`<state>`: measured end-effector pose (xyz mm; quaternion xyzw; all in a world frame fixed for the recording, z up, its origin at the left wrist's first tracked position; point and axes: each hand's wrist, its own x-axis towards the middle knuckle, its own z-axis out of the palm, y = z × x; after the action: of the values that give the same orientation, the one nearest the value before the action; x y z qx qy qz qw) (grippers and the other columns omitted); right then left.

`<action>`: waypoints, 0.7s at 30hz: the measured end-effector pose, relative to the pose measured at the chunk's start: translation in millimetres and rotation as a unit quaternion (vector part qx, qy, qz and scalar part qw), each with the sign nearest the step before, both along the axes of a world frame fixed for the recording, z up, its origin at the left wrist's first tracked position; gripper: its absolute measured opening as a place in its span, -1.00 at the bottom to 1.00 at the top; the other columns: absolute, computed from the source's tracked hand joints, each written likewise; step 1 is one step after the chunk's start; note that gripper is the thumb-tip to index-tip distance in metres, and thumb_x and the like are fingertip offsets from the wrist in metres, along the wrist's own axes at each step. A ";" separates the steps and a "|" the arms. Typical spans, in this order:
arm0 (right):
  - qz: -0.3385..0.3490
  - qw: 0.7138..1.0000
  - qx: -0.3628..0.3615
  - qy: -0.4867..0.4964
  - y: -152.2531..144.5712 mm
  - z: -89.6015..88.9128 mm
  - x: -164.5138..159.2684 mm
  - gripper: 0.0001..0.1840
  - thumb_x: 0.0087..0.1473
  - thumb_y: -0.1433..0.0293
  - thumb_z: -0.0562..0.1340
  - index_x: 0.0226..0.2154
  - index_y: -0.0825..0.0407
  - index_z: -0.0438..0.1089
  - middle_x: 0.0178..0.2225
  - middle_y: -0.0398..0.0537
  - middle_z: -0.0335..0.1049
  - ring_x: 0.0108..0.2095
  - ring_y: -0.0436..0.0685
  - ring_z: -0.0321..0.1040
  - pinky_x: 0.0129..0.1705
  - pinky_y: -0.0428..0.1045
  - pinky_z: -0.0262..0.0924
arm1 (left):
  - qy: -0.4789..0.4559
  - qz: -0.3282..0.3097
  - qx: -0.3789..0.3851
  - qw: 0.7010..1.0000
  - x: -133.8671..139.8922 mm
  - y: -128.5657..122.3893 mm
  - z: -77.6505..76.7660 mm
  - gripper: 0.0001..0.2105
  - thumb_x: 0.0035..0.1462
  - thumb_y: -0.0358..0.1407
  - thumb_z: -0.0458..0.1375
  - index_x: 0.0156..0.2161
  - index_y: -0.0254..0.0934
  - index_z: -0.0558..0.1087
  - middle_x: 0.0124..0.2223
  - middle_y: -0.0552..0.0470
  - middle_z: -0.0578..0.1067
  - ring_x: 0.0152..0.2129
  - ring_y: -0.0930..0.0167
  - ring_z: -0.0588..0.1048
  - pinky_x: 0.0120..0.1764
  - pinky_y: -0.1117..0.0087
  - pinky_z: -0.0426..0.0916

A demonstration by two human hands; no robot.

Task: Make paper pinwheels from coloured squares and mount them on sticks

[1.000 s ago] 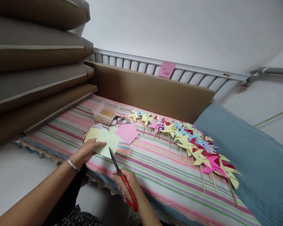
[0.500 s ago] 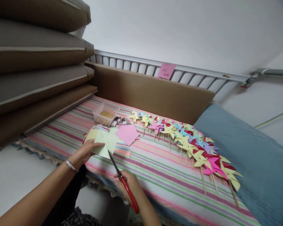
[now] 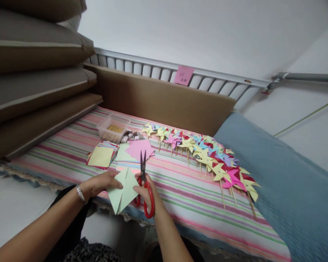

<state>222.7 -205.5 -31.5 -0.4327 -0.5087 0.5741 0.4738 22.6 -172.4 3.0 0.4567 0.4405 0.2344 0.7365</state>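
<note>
A pale green paper square [image 3: 129,190] with slits cut in from two opposite corners is pinched in my left hand [image 3: 105,183], thumb on top. My right hand [image 3: 149,191] is closed round red-handled scissors [image 3: 150,205], whose dark blades point away from me and stand slightly apart. The fingertips of that hand also touch the right corner of the green paper. Beyond the hands lie a stack of yellow and other coloured paper squares [image 3: 100,156] and a pile of pink and green sheets [image 3: 140,148].
Several paper pinwheels on sticks [image 3: 205,158] lie in rows on the striped cloth [image 3: 186,196]. A clear plastic box [image 3: 104,135] holds thin sticks, with small boxes [image 3: 129,136] beside it. Stacked cushions [image 3: 38,80] rise at the left; a brown board [image 3: 164,100] stands behind.
The green paper has come nearer and been turned, now showing slits at two corners. The scissors have left the paper and swung upright in my right hand, which has come to its edge.
</note>
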 end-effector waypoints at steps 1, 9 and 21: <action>0.002 1.000 0.003 0.002 1.9 -1.2 -1.4 -0.62 -0.20 0.44 0.23 -0.21 0.03 0.24 -0.42 -0.20 0.27 -0.41 0.03 0.24 -0.34 -0.09 0.14 | -0.006 0.004 -0.002 1.000 1.2 1.0 -1.9 -0.74 -0.26 -0.38 0.32 -0.33 -0.37 0.55 -0.40 -0.14 0.59 -0.54 0.27 0.51 -0.43 0.37 0.34; -0.123 0.989 0.034 0.072 18.6 -7.5 -6.9 -0.63 -0.17 0.42 0.19 -0.21 0.02 0.18 -0.30 -0.10 0.34 -0.30 0.09 0.30 -0.22 -0.03 0.19 | -0.196 0.207 -0.084 0.955 22.8 -5.3 -24.7 -0.76 -0.07 -0.25 0.27 -0.26 -0.30 0.52 -0.26 -0.07 0.58 -0.32 0.31 0.52 -0.21 0.34 0.40; 0.017 0.996 -0.008 -0.084 1.1 -9.3 -17.0 -0.57 -0.12 0.32 0.24 -0.13 0.09 0.31 -0.60 -0.24 0.20 -0.60 -0.03 0.19 -0.53 -0.12 0.13 | -0.049 0.331 0.056 0.941 -20.8 24.3 -15.0 -0.59 -0.31 -0.34 0.37 -0.24 -0.34 0.49 -0.33 -0.06 0.59 -0.47 0.33 0.52 -0.41 0.37 0.40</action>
<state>205.6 -204.3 -40.8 -0.4744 -0.5497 0.5475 0.4160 1.9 -148.1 -12.0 0.3137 0.5161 0.5114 0.6113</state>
